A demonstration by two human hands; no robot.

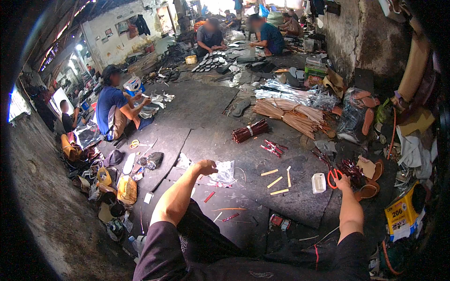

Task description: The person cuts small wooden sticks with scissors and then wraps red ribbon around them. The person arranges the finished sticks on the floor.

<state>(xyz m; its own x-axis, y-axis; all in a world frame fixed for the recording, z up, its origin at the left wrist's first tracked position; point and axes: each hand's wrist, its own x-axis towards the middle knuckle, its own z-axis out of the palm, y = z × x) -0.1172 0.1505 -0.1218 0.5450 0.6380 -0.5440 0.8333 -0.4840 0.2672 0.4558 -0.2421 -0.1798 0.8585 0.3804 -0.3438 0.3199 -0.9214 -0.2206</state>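
Note:
My right hand (344,183) grips orange-handled scissors (334,179), low on the right beside a small white tub (318,183). Their blades point away from me, toward dark red strips. My left hand (206,167) is held over the floor with its fingers curled in; whatever they hold is hidden. Just past it lies a clear plastic bag (226,172). Several pale short strips (274,182) are spread between my hands. Beyond them sit a small bundle of red strips (273,148) and a thicker dark red bundle (251,130). A short red strip (209,196) lies nearer me.
Farther off are brown strips (287,112) and silvery strips (285,92). Brown sandals (368,191) and a yellow can (402,213) stand at right. On the left are a yellow jug (127,189), another pair of scissors (135,144) and a seated person (110,107). Other people sit farther back.

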